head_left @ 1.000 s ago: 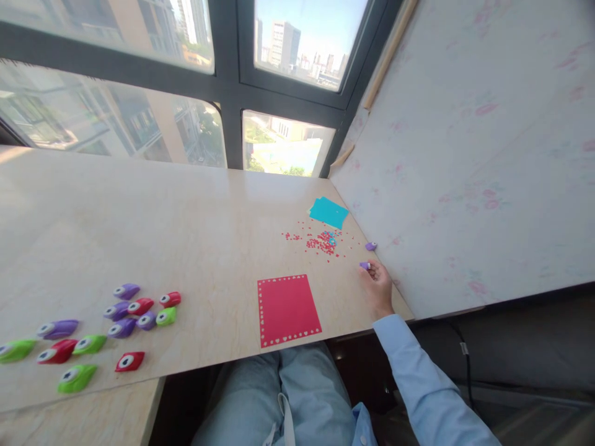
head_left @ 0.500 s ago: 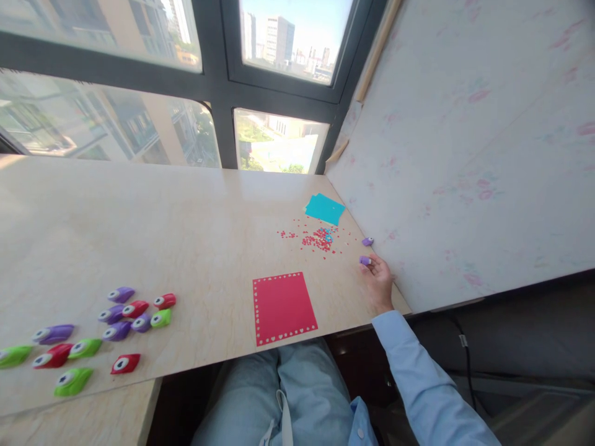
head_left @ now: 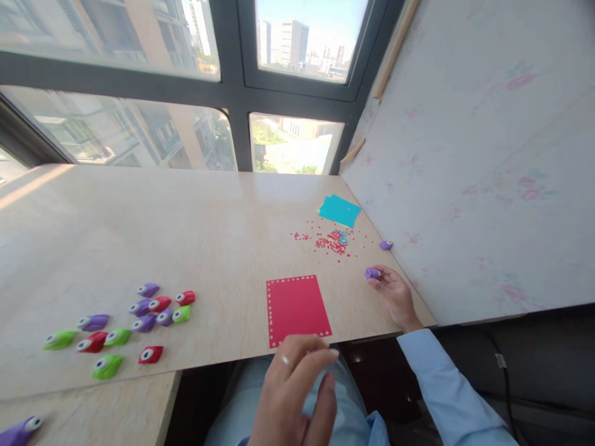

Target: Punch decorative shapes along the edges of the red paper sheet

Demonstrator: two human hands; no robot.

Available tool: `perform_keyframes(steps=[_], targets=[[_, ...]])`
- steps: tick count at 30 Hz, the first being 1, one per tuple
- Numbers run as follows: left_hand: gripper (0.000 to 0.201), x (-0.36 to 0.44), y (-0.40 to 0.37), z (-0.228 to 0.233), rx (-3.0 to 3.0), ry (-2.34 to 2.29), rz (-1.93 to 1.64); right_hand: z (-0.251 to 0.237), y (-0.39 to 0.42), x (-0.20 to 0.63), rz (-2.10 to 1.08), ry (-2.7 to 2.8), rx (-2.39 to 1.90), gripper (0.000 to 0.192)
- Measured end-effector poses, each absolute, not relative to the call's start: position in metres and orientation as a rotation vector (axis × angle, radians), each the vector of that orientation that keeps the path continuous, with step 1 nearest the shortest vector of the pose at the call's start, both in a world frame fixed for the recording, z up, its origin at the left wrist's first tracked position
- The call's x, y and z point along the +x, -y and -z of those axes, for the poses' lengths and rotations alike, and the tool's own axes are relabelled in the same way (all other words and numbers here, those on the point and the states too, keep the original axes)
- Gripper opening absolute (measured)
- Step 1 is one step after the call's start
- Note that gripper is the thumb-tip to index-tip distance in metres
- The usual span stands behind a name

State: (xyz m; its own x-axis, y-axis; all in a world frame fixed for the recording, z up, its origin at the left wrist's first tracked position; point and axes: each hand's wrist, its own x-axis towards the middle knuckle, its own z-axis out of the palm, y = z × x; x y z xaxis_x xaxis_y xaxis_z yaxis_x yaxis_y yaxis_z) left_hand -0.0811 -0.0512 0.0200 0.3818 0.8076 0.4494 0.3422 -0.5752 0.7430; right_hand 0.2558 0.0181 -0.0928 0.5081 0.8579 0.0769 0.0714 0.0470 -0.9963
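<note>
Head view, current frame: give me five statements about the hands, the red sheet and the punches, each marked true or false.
1. The right hand holds a small purple punch at its fingertips. True.
2. The red paper sheet has a border of punched holes. True.
3. The left hand presses down on the teal paper. False: it hovers by the table's near edge, close to the red sheet; the teal paper lies far off near the wall.
4. The cluster of paper punches lies on the table's left part. True.
5. The red confetti is heaped on the red sheet. False: it is scattered on the table beyond the sheet.
</note>
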Motion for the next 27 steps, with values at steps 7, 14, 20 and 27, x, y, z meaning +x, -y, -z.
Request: perform_keyframes(steps=[7, 14, 20, 27], targets=[[0.029, -0.053, -0.027, 0.044, 2.285, -1.330, -0.801, 0.091, -0.029, 0.225, -0.871, 1.147, -1.431, 0.047], [0.035, -0.037, -0.078, 0.057, 2.360, -1.349, -0.559, 0.076, -0.053, 0.194, -0.798, 1.625, -1.442, 0.026], [0.031, -0.031, -0.090, 0.067, 2.453, -1.389, -0.473, 0.087, -0.066, 0.188, -0.666, 1.752, -1.392, 0.024], [0.029, -0.031, -0.090, 0.068, 2.498, -1.392, -0.495, 0.096, -0.062, 0.187, -0.534, 1.777, -1.382, 0.025]])
